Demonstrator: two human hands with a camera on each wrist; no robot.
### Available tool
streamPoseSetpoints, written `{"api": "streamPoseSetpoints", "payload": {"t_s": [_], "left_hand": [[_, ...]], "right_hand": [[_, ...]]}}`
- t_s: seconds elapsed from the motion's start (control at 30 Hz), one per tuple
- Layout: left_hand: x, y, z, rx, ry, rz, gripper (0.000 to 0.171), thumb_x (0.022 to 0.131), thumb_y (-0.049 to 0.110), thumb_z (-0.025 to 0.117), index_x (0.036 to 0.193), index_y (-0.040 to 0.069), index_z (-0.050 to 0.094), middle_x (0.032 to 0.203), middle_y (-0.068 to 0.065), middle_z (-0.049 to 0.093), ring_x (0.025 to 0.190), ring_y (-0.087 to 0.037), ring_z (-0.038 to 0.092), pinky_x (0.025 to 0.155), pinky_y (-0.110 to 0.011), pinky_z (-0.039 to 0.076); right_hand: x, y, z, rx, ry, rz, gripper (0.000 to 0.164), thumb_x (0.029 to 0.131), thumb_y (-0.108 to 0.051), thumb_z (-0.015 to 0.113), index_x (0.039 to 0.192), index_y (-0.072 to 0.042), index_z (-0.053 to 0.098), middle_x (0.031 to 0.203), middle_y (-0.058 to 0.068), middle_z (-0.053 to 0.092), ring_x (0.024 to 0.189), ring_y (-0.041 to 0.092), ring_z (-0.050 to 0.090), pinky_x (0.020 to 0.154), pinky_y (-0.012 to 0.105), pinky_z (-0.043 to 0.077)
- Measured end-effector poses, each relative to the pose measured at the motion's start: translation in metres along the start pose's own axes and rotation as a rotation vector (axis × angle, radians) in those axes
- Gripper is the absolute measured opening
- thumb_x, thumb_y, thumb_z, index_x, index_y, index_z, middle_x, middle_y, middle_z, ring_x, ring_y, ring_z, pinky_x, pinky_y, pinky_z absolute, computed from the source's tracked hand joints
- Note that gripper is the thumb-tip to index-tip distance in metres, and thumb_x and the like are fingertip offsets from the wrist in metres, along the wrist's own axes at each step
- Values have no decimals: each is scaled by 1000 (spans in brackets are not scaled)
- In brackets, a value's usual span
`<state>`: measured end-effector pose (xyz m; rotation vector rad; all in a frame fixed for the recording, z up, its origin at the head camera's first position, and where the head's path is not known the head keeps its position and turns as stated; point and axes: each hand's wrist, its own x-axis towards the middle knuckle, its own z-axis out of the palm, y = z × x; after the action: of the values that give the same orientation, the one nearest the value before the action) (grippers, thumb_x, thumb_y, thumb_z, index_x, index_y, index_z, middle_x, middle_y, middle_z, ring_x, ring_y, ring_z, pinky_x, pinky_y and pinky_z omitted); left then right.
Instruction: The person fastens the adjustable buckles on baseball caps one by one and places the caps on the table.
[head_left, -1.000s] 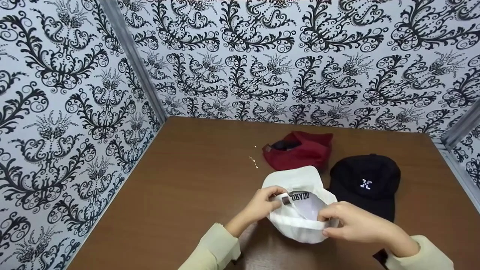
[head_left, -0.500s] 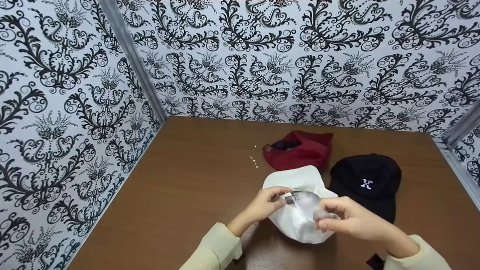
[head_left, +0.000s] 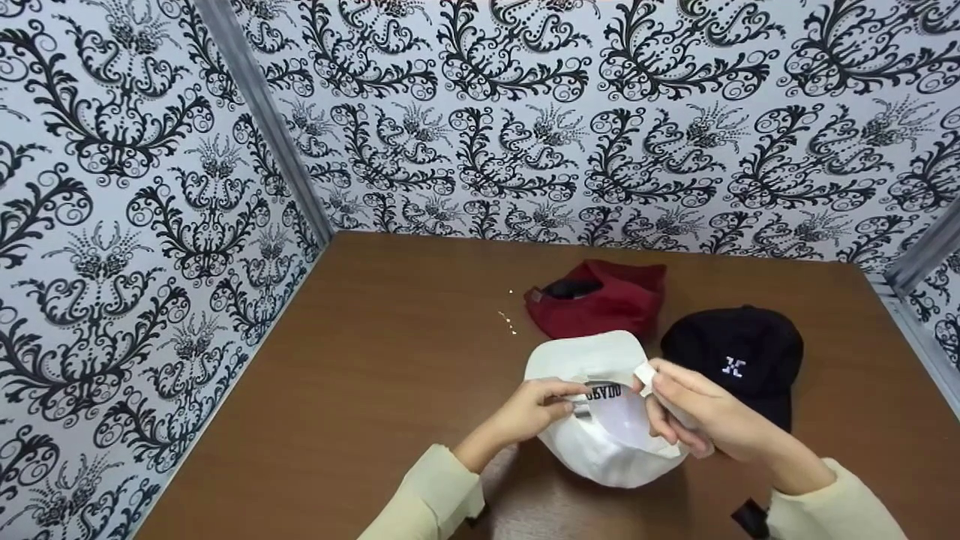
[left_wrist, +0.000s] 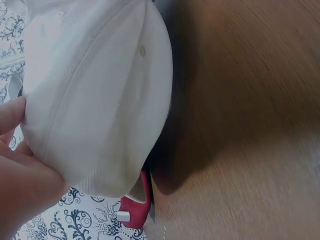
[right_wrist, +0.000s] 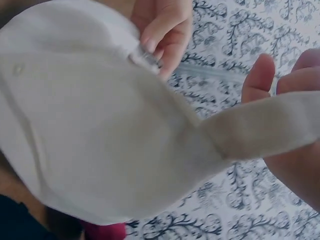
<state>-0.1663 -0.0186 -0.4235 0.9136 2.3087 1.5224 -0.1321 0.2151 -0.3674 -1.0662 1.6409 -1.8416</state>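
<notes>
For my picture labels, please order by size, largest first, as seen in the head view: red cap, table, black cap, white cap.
Table
White cap, though nearness may enlarge it
Black cap, partly hidden
Red cap

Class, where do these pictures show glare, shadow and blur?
Head view: pale sheen on the table by the bottom edge; left wrist: dark shadow beside the white cap, which looks washed out upper left; right wrist: white cap and strap look soft.
</notes>
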Motion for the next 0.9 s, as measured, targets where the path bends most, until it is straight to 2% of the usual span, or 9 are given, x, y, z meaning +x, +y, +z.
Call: {"api": "streamPoseSetpoints", "payload": {"t_s": [0.07,0.2,0.37,0.43,0.53,0.63,0.7,0.8,0.9], "left_hand": [[0,0,0,-18,-23,-7,29,82,-8,48,109,-6,59,110,-19,60,98,-12,51,80,-15,41],[-1,0,0,-32,-59,-22,29,82,-8,48,109,-6,59,113,-17,59,101,-12,51,82,-15,40],[-1,-4,1,-7,-90,-27,29,82,-7,49,108,-3,61,111,-16,60,95,-6,49,79,-14,40],[1,-8,3,4,-97,-28,29,81,-6,50,108,-2,61,109,-15,61,92,-3,48,78,-13,40],[4,-20,8,18,-100,-33,30,81,-6,51,108,2,63,110,-11,62,90,-1,47,76,-13,40],[7,-31,11,24,-104,-35,32,81,-5,52,109,6,63,110,-7,62,89,0,46,76,-12,40],[8,-34,12,30,-108,-20,33,80,-5,52,109,7,63,109,-6,63,88,1,46,76,-13,41],[9,-34,11,37,-118,3,34,80,-4,52,109,7,63,108,-6,63,89,1,48,77,-13,41],[9,-33,11,45,-126,17,33,80,-4,52,109,6,63,109,-7,63,93,0,51,79,-13,41]], "right_hand": [[-2,3,-6,20,26,32,30,96,-1,8,105,1,37,59,16,42,31,24,22,33,26,33],[-5,14,-16,89,47,83,23,96,-3,15,101,2,38,66,4,54,33,24,24,31,28,27],[-8,32,-26,99,62,194,19,93,1,31,95,-3,49,70,-5,56,53,6,49,42,18,36],[-8,39,-29,73,68,220,19,91,1,36,93,-6,54,71,-8,56,63,2,52,51,15,41],[-6,47,-31,26,82,256,17,90,-1,41,91,-8,56,71,-11,55,61,-1,51,53,12,41],[-3,52,-31,-67,118,318,11,89,-7,46,90,-1,55,70,-12,53,60,-2,49,51,12,40],[-1,54,-29,-135,127,362,18,89,-11,48,91,6,53,70,-12,53,60,-2,49,52,12,40],[2,57,-27,-222,100,412,26,88,-14,50,90,12,51,70,-11,50,60,-2,47,52,13,39],[4,59,-24,-304,42,411,25,87,-14,50,86,11,52,70,-11,47,60,-3,45,52,13,37]]}}
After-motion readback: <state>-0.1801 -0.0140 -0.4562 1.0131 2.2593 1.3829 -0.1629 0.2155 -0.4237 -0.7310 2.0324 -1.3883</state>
